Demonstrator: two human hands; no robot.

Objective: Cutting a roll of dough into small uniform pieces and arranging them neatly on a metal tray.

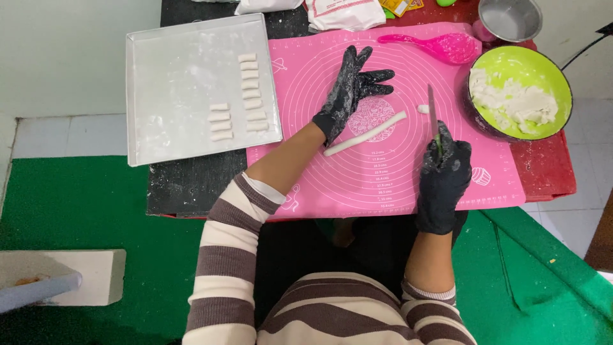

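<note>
My left hand (350, 92), in a black floury glove, hovers with fingers spread over the pink silicone mat (319, 172), just above the left part of a long white dough rope (365, 133). My right hand (442, 179), also gloved in black, grips a green-handled knife (433, 114) whose blade points away from me, right of the rope's end. A small cut dough piece (423, 109) lies by the blade.
A metal tray (166, 64) at the left holds two columns of cut dough pieces (250, 92). A green bowl (554, 83) of dough, a pink spoon (440, 46) and a steel bowl (509, 18) stand at the right. Bags lie at the back.
</note>
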